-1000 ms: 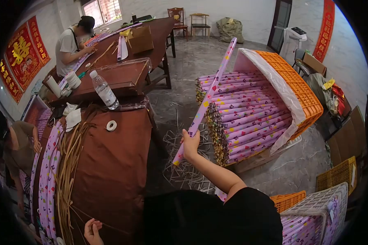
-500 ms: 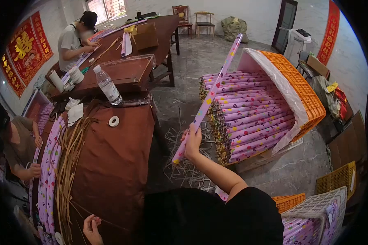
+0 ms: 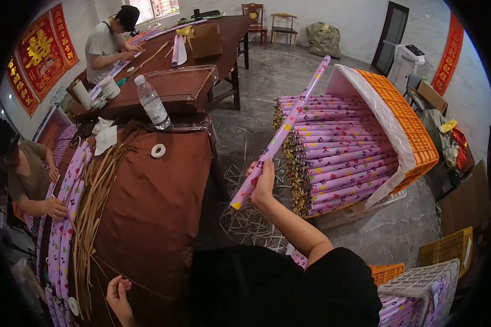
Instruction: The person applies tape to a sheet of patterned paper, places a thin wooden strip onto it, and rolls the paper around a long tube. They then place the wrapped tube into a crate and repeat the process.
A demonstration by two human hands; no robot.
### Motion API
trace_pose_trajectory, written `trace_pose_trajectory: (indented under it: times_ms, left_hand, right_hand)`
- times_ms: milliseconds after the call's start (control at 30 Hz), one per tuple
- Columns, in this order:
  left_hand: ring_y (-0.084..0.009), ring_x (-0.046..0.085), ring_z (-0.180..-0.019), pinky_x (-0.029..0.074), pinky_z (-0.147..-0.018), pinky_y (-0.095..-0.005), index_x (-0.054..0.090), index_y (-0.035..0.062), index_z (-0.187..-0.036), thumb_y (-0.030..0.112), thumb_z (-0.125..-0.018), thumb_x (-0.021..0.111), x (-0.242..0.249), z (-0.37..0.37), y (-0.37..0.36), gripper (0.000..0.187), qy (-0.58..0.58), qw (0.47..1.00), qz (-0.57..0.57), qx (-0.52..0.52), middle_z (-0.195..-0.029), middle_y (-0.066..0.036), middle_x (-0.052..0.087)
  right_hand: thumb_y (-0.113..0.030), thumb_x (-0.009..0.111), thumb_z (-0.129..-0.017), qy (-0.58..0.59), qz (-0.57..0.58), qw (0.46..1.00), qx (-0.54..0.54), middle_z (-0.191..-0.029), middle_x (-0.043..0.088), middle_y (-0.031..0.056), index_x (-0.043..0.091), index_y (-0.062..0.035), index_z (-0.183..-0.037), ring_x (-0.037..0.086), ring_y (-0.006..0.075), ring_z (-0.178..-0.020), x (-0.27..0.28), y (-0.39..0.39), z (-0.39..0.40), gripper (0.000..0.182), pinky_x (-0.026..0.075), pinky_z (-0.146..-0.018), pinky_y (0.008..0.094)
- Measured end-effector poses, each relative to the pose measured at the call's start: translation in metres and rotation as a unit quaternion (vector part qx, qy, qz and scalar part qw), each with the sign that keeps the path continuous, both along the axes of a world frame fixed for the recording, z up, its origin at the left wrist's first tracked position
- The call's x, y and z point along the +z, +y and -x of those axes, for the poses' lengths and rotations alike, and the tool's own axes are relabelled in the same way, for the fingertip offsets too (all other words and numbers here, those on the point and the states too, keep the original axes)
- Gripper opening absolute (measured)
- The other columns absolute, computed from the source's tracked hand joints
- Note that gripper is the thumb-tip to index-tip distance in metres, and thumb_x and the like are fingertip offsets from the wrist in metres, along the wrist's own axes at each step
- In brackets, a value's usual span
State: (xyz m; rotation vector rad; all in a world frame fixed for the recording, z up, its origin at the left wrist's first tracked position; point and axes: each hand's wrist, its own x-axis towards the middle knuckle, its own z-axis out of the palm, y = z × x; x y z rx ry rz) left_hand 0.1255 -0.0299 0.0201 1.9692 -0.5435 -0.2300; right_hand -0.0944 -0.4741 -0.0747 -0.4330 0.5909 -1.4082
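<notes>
My right hand (image 3: 263, 182) is wrapped round the lower part of a long lilac tube (image 3: 289, 128) with coloured paw prints and shapes. The tube slants up and away, its top overlapping the floor behind. Beside it, many like tubes lie stacked (image 3: 346, 163) in a tipped orange crate (image 3: 401, 117), gold frilly ends toward me. My left hand (image 3: 120, 300) is over the brown-covered table (image 3: 153, 218), fingers curled and thumb close to them. A thin brown strip (image 3: 106, 264) from the strip pile (image 3: 93, 212) runs by its fingertips; I cannot tell if it is held.
A water bottle (image 3: 153, 103) and a white tape roll (image 3: 157, 151) stand on the table. Lilac tubes (image 3: 65, 218) line its left edge, where a person (image 3: 30, 180) works. Another person (image 3: 106, 46) bends over the far table. Pale strips (image 3: 251, 223) litter the floor; a white crate (image 3: 420, 278) stands lower right.
The view has shifted, so the room sits slightly lower to the right. The lilac tube stays in my right hand and has turned a little. The person at left has moved a hand along the tubes.
</notes>
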Motion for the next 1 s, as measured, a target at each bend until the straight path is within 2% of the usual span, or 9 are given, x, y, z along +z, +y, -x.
trace_pose_trajectory:
  times_ms: [233,433,500,600,733,800,867,900,1000]
  left_hand:
    - [-0.0154,0.063,-0.083,0.053,-0.077,-0.0283,0.062,-0.0031,-0.112,0.013,-0.1,0.055,-0.007,-0.006,0.006,0.021,0.017,0.999,0.035,-0.022,-0.093,-0.009,0.066]
    - [-0.016,0.063,-0.085,0.053,-0.079,-0.0287,0.063,-0.0026,-0.113,0.014,-0.1,0.055,-0.001,0.003,-0.006,0.022,0.022,0.998,0.046,-0.029,-0.094,-0.009,0.066]
    - [-0.017,0.064,-0.092,0.053,-0.084,-0.0303,0.06,-0.0023,-0.119,0.011,-0.098,0.057,0.004,0.007,-0.013,0.025,0.023,0.998,0.048,-0.033,-0.104,-0.01,0.066]
    - [-0.0202,0.062,-0.107,0.052,-0.09,-0.0323,0.05,-0.0008,-0.135,0.013,-0.09,0.07,0.01,0.02,-0.022,0.052,0.02,0.991,0.1,-0.091,-0.124,-0.014,0.061]
    - [-0.0277,0.055,-0.122,0.051,-0.096,-0.0411,0.024,0.0063,-0.152,0.024,-0.078,0.083,-0.002,0.03,-0.031,0.096,0.129,0.921,0.289,-0.227,-0.151,-0.017,0.036]
    - [-0.029,0.053,-0.125,0.05,-0.097,-0.0444,0.022,0.0081,-0.153,0.017,-0.082,0.079,-0.001,0.037,-0.039,0.091,0.196,0.869,0.371,-0.261,-0.155,-0.017,0.028]
    - [-0.0283,0.056,-0.12,0.053,-0.096,-0.0466,0.029,0.0058,-0.149,0.027,-0.086,0.076,-0.006,0.04,-0.041,0.082,0.188,0.897,0.345,-0.201,-0.15,-0.02,0.036]
    - [-0.0264,0.059,-0.118,0.053,-0.097,-0.0455,0.046,0.0024,-0.135,0.011,-0.09,0.07,-0.01,0.035,-0.039,0.052,0.172,0.925,0.294,-0.168,-0.14,-0.022,0.049]
    - [-0.0222,0.061,-0.113,0.054,-0.095,-0.0401,0.057,0.0005,-0.117,0.0,-0.088,0.067,-0.013,0.031,-0.033,0.031,0.201,0.909,0.322,-0.173,-0.122,-0.017,0.064]
  right_hand:
    - [-0.032,0.045,-0.104,-0.025,0.098,0.993,0.064,-0.096,0.06,0.0085,0.043,-0.0087,-0.109,0.064,0.0225,-0.085,0.019,0.01,-0.003,0.024,0.055,-0.08,0.0391]
    - [-0.022,0.052,-0.102,-0.069,0.147,0.978,0.128,-0.102,0.06,0.0108,0.041,-0.0082,-0.112,0.065,0.0285,-0.095,0.048,0.044,-0.009,0.021,0.053,-0.09,0.0426]
    - [-0.017,0.055,-0.1,-0.069,0.159,0.967,0.186,-0.108,0.061,0.0132,0.042,-0.0094,-0.115,0.063,0.0333,-0.107,0.052,0.065,-0.011,0.021,0.051,-0.094,0.0465]
    - [-0.012,0.057,-0.098,-0.089,0.187,0.93,0.302,-0.118,0.061,0.0156,0.043,-0.0113,-0.117,0.058,0.037,-0.118,0.058,0.112,-0.024,0.023,0.045,-0.103,0.0486]
    - [-0.012,0.056,-0.099,-0.085,0.102,0.89,0.436,-0.128,0.058,0.0156,0.042,-0.0131,-0.114,0.052,0.0343,-0.127,0.055,0.188,-0.041,0.021,0.041,-0.107,0.0504]
    - [-0.018,0.056,-0.1,-0.09,0.07,0.866,0.487,-0.133,0.055,0.0135,0.044,-0.0153,-0.114,0.048,0.0296,-0.13,0.055,0.213,-0.05,0.019,0.039,-0.109,0.0515]
    - [-0.023,0.056,-0.1,-0.092,0.042,0.854,0.51,-0.135,0.053,0.013,0.047,-0.0161,-0.113,0.048,0.0272,-0.13,0.047,0.231,-0.058,0.017,0.038,-0.109,0.0508]
    - [-0.023,0.056,-0.1,-0.092,0.045,0.842,0.53,-0.135,0.053,0.013,0.047,-0.0161,-0.113,0.048,0.0272,-0.13,0.046,0.235,-0.062,0.017,0.038,-0.109,0.0508]
    - [-0.028,0.055,-0.101,-0.074,0.039,0.84,0.537,-0.133,0.055,0.0157,0.048,-0.0124,-0.119,0.051,0.0281,-0.127,0.048,0.24,-0.068,0.025,0.04,-0.108,0.0483]
